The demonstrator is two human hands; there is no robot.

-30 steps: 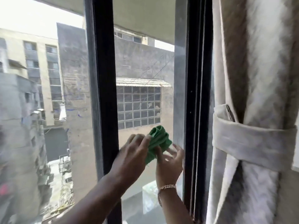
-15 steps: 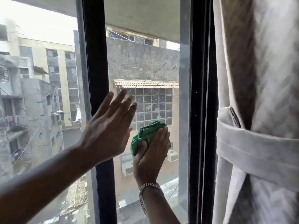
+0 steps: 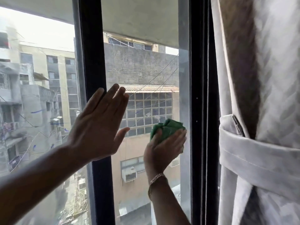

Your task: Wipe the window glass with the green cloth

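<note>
The window glass (image 3: pixel 146 65) is a tall pane between two dark frame bars. A crumpled green cloth (image 3: pixel 168 128) is pressed against the pane's right side at mid height, and my right hand (image 3: pixel 162 150) lies flat over it, fingers pointing up and right, a metal bracelet on the wrist. My left hand (image 3: pixel 99 125) is spread flat, fingers up, over the middle frame bar and the glass edge, holding nothing.
The dark middle frame bar (image 3: pixel 92 54) stands left of the pane and the dark right frame (image 3: pixel 201 78) borders it. A pale curtain (image 3: pixel 263 62), gathered by a fabric tieback (image 3: pixel 259 161), hangs at the right. Buildings show outside.
Both hands held the cloth together low on the pane; my left hand let go and spread flat over the frame bar. My right hand slid the cloth up, then toward the right frame.
</note>
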